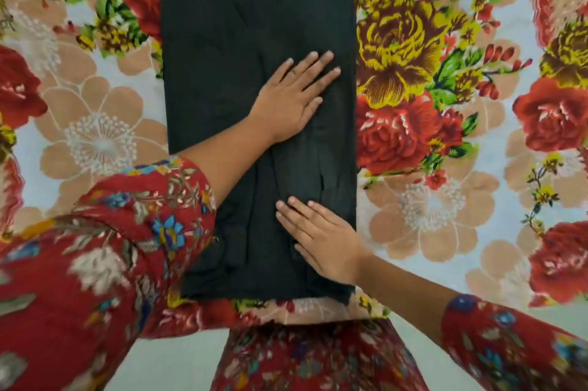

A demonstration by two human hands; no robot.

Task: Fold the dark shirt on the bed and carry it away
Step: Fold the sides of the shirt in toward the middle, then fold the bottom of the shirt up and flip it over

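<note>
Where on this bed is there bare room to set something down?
Bare floral sheet lies on both sides of the dark shirt: a wide stretch to its right, a narrower one to its left. The middle is taken: left hand and right hand press flat on the shirt.

The single view comes from a wide-angle camera on the person's head, which looks almost straight down at the bed [445, 219] from close above. The near edge of the bed is low in the picture, and the dark shirt [254, 8] runs to the far side, past the top edge. The left hand [296, 98] reaches in from the near left and the right hand [324, 241] from the near right.
</note>
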